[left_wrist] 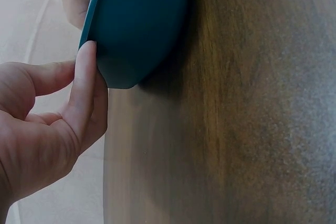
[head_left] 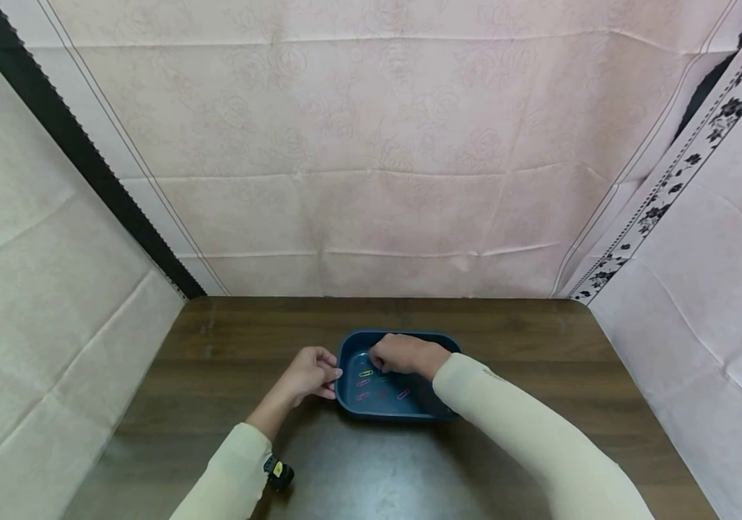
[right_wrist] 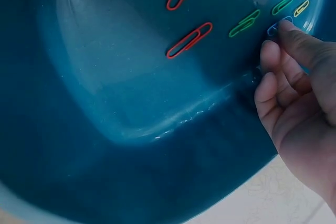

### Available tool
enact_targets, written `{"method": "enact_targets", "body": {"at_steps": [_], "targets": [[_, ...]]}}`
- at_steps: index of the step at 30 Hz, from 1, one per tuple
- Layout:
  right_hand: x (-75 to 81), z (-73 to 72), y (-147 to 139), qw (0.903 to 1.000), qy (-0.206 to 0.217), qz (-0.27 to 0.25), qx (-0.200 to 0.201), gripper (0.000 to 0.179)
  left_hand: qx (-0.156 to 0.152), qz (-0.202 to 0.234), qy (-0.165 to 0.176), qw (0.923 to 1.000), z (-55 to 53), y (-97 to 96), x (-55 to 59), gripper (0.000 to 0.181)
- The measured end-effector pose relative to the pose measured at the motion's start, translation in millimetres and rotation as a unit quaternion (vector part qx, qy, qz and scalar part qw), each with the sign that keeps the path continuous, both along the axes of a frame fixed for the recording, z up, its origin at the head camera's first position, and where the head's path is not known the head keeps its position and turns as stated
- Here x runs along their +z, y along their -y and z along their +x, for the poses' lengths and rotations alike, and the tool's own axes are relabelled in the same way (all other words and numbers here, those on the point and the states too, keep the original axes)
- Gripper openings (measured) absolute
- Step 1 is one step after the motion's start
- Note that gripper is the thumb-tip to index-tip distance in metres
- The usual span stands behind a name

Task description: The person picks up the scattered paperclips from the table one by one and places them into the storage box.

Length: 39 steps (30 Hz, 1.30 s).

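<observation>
A blue rectangular tray (head_left: 389, 416) rests on the table, with several coloured paper clips spread over its floor. At its left end, my left hand (head_left: 309, 373) grips the rim between thumb and fingers, as the left wrist view also shows. My right hand (head_left: 406, 354) reaches inside the tray near the far side. Its thumb and finger pinch a blue paper clip (right_wrist: 272, 29), partly covered by the thumb. Close by lie a yellow paper clip (right_wrist: 301, 8) and a green paper clip (right_wrist: 244, 23). A red paper clip (right_wrist: 189, 41) lies farther off.
The tray stands on a brown wooden table (head_left: 241, 347) near its back edge. Pale patterned cloth (head_left: 371, 144) hangs behind, and white cloths flank both sides. A black device (head_left: 278, 473) is strapped at the left wrist.
</observation>
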State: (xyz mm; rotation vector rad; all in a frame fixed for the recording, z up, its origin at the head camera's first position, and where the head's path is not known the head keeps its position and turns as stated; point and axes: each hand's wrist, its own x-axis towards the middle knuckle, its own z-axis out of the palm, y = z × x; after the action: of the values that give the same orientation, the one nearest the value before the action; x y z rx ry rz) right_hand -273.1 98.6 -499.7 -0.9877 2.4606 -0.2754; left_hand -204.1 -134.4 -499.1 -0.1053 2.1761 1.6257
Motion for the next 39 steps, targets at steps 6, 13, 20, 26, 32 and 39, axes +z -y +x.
{"method": "enact_targets", "body": {"at_steps": [6,13,20,26,32,39], "targets": [[1.4,0.7,3,0.9999,-0.001,0.011,-0.003,0.014,0.002,-0.003,0.001,1.0000,-0.3,-0.3,2.1,0.019],[3.2,2.7,4,0.9997,-0.007,0.023,-0.002,0.012,-0.001,-0.001,0.002,1.0000,-0.5,-0.6,-0.1,0.020],[5.2,5.0,1,0.9996,0.001,0.025,-0.010,0.006,-0.001,-0.001,0.002,1.0000,-0.8,0.1,-0.8,0.021],[12.1,5.8,-4,0.9999,-0.004,0.009,0.001,0.004,-0.003,-0.002,0.001,1.0000,-1.0,0.4,0.1,0.021],[21.1,7.3,-13,0.9994,0.012,-0.032,-0.004,0.010,-0.004,-0.001,0.004,1.0000,-1.4,0.4,-0.3,0.021],[27.1,9.1,-24,0.9975,0.035,-0.060,-0.009,0.013,-0.004,0.000,0.001,1.0000,-1.1,0.2,-0.4,0.020]]}}
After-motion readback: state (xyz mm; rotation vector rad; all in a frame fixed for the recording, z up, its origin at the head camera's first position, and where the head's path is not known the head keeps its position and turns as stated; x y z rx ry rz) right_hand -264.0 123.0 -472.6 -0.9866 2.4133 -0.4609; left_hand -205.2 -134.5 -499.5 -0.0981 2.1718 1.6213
